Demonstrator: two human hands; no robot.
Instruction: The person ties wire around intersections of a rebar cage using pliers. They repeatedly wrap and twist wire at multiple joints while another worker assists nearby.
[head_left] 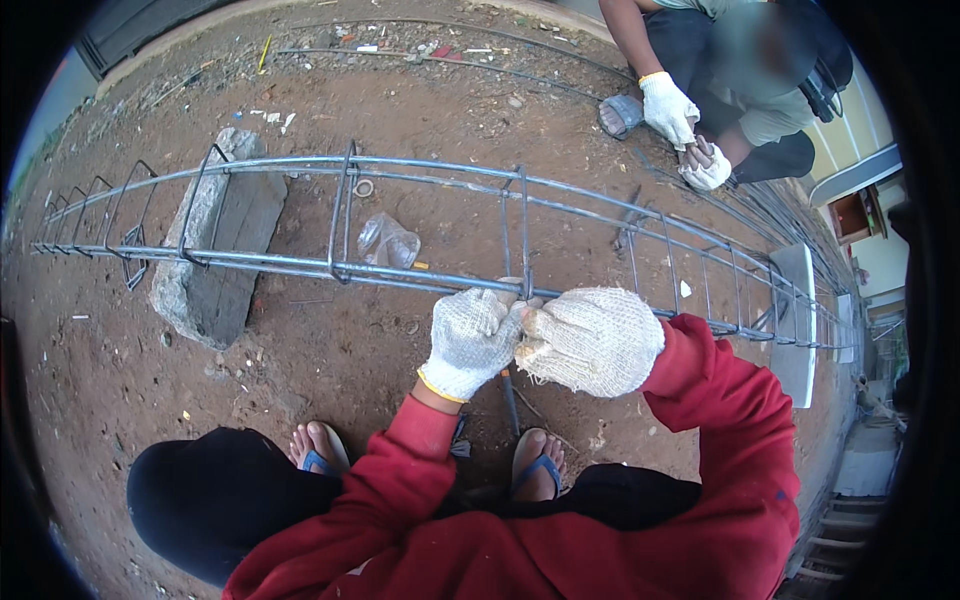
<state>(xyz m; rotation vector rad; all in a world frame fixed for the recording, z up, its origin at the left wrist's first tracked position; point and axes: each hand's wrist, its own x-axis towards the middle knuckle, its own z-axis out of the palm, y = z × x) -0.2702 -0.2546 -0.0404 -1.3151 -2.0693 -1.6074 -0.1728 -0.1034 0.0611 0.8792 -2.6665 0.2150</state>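
A long rebar cage [430, 172], with thin steel bars joined by rectangular stirrups, stretches from left to right in front of me. My left hand [466, 342], in a white knit glove with a yellow cuff, is closed at the near lower bar beside a middle stirrup [526, 230]. Right against it, my right hand [592, 342], in a worn off-white glove, is curled with its fingertips at the same joint. The gloves hide what the fingertips pinch. Below them a thin dark rod [511, 402] points toward my right foot.
A concrete block [235, 235] supports the cage at left; a pale slab [795, 325] stands under its right end. A clear plastic cup [388, 242] lies behind the near bar. At upper right a co-worker's gloved hands [668, 108] work near loose rebar [750, 212] on the dirt ground.
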